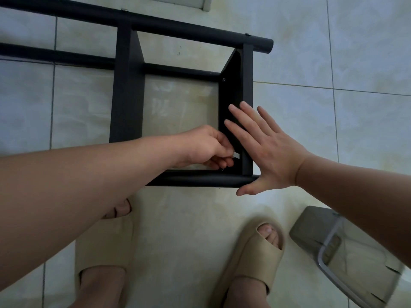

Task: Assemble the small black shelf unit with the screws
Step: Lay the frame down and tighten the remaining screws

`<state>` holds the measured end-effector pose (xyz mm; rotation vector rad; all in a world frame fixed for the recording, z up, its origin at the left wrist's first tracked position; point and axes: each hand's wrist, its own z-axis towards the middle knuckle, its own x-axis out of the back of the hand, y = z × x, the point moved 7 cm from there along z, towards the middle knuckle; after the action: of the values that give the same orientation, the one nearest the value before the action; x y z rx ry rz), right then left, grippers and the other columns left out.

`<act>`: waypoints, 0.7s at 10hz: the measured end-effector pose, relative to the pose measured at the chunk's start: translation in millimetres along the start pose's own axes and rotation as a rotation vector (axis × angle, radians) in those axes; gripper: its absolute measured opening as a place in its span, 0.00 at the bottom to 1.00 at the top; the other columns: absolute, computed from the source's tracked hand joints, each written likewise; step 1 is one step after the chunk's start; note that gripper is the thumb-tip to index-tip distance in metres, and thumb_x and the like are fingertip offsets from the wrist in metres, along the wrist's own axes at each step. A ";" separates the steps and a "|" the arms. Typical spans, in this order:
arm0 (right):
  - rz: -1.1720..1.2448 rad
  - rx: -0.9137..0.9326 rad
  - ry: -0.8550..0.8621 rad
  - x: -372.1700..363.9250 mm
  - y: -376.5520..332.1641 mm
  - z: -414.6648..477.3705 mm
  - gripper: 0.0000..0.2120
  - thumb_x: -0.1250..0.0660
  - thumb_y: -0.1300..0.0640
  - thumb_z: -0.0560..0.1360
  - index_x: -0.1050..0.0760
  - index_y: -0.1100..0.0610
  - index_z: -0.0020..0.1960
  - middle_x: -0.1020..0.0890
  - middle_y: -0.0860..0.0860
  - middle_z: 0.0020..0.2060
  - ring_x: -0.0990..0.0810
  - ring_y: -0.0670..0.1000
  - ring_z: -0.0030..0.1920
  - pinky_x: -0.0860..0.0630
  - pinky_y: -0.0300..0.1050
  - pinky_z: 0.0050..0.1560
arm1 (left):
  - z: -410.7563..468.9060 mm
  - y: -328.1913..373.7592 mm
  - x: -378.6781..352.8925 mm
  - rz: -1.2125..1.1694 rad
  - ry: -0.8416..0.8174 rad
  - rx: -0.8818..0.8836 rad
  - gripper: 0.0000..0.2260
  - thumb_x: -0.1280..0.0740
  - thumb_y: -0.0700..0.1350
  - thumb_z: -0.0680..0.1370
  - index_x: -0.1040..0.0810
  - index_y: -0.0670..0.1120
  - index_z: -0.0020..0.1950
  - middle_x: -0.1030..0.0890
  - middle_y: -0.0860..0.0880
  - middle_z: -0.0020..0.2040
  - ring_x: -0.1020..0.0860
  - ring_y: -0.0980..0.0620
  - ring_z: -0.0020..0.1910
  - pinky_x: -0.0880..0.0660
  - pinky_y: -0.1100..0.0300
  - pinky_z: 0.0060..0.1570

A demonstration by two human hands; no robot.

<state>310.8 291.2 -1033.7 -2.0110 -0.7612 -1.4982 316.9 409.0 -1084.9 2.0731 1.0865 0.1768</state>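
Observation:
The black shelf unit (126,90) lies on its side on the tiled floor, its round poles running left to right. My right hand (266,145) presses flat, fingers straight, on the top edge of the right-hand shelf panel (231,90). My left hand (204,147) reaches inside the frame and pinches a small silver tool (303,154) against that panel's inner face near the front pole (200,180). A screw head (224,80) shows higher up on the same panel. The tool's tip is hidden by my fingers.
My two feet in beige slippers (253,258) stand just in front of the unit. A grey and clear plastic container (347,252) lies at the lower right on the floor. A white edge of furniture (206,3) shows at the top.

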 end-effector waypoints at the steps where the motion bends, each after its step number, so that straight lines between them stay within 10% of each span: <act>1: -0.002 -0.001 0.000 0.3 0.0 0.1 0.64 0.43 0.17 0.65 0.45 0.66 0.80 0.49 0.63 0.81 0.53 0.64 0.81 0.47 0.68 0.78 | -0.6 1.8 0.1 0.043 -0.001 -0.006 0.06 0.35 0.38 0.82 0.22 0.42 0.45 0.16 0.46 0.40 0.20 0.55 0.35 0.22 0.60 0.45; 7: -0.001 0.000 0.001 -0.7 0.5 -0.5 0.64 0.43 0.17 0.65 0.46 0.65 0.81 0.49 0.63 0.81 0.54 0.64 0.81 0.48 0.68 0.78 | -6.2 -4.9 -4.2 0.281 -0.040 -0.010 0.08 0.29 0.40 0.78 0.20 0.47 0.39 0.20 0.53 0.33 0.25 0.57 0.31 0.30 0.65 0.36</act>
<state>310.7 290.4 -1034.3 -2.0100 -0.7620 -1.5004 308.4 411.0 -1083.1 2.2039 0.7642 0.2771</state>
